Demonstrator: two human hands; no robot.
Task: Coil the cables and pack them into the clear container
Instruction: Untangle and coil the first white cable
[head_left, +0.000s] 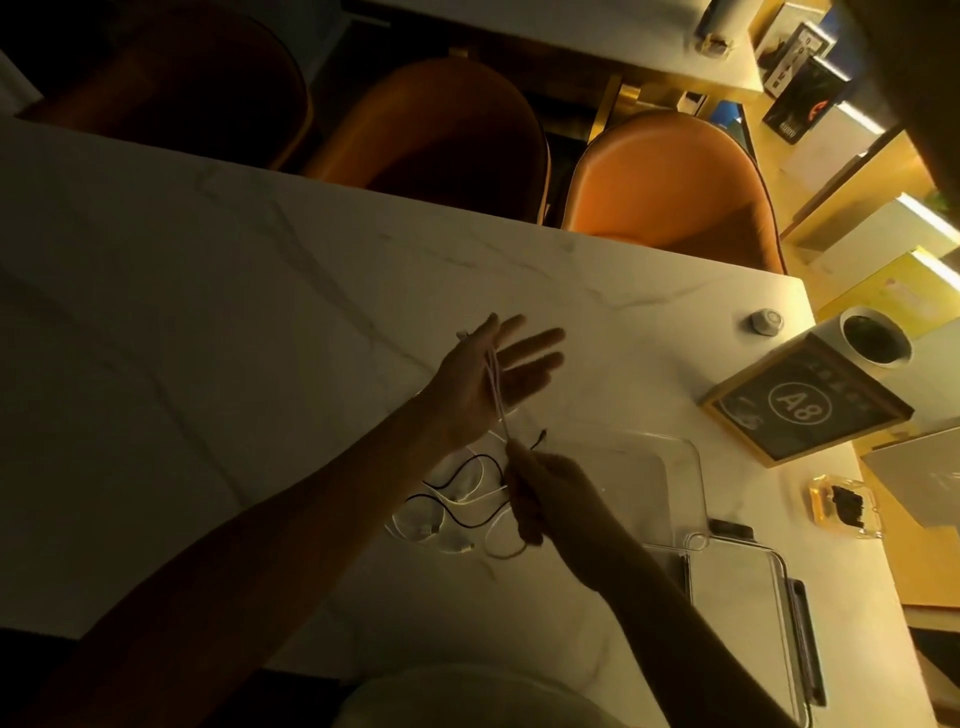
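Observation:
My left hand is raised above the marble table, palm up with fingers spread, and a white cable runs across the palm, looped at the thumb side. My right hand is closed on the lower stretch of that same cable, just below the left wrist. Under both hands lies a loose tangle of black and white cables on the table. The clear container stands right of the tangle, with nothing visible inside it. Its clear lid lies nearer to me on the right.
A framed "A8" sign, a white cup-like cylinder, a small round white object and a small yellow dish with something dark in it sit at the table's right end. Orange chairs line the far side.

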